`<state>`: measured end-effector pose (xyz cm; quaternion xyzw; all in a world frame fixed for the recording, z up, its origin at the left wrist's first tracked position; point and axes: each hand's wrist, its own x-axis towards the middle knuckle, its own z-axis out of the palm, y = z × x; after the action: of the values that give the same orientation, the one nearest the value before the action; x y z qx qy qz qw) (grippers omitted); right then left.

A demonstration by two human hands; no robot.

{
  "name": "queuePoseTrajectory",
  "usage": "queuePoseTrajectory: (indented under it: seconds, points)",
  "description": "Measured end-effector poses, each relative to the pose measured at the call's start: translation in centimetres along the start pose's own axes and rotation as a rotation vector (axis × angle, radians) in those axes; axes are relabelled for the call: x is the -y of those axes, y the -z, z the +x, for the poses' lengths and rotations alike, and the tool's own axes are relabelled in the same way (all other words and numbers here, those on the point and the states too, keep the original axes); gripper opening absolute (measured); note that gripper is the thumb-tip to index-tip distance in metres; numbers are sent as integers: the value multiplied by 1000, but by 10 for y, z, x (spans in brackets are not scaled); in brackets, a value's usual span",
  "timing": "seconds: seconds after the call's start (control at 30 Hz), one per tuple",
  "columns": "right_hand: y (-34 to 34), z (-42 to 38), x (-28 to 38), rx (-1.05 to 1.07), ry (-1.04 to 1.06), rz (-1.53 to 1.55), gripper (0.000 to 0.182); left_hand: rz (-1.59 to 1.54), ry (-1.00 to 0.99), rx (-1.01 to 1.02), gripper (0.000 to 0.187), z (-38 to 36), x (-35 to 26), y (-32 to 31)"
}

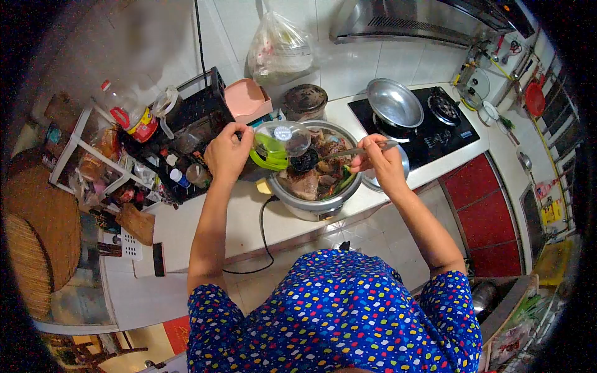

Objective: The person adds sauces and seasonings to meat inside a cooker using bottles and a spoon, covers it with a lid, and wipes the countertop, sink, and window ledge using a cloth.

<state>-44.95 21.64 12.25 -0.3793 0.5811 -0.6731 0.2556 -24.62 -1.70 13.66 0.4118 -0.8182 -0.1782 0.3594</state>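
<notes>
Spoon (339, 153) and green container (267, 160) over the cooker (311, 204)
My left hand (227, 152) grips the container, my right hand (384, 163) pinches the spoon; a slack hold could drop either in

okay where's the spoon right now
The spoon is in the right hand, just right of centre in the head view, reaching over the pot.

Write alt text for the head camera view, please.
A person's right hand holds a long-handled spoon over a large pot of food, while the left hand holds a green container with a clear lid. Beyond, a metal pan sits on a black cooktop.
</notes>
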Motion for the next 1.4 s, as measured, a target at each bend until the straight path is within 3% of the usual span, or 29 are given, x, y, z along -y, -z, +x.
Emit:
queuePoseTrajectory:
  seconds: [0.27,0.37,0.43,0.57,1.1,1.3,1.4]
  points:
    - [0,1,1,-3,-39,35,24,-87,-61,-70,25,7,26,-15]
    - [3,3,-2,-26,-48,62,24,-370,-1,-33,26,13,47,-20]
    - [4,5,-7,-46,-45,71,24,-724,70,-22,24,10,47,-14]
    - [2,10,-14,-43,36,51,24,-913,155,-70,21,3,52,-4]
    - [21,-18,-3,44,70,-184,27,-821,279,-168,21,-43,101,28]
    - [36,-26,11,-4,71,-201,25,-863,243,-216,22,-53,130,20]
    - [40,-21,13,-40,154,-352,26,-887,242,-233,22,-55,129,20]
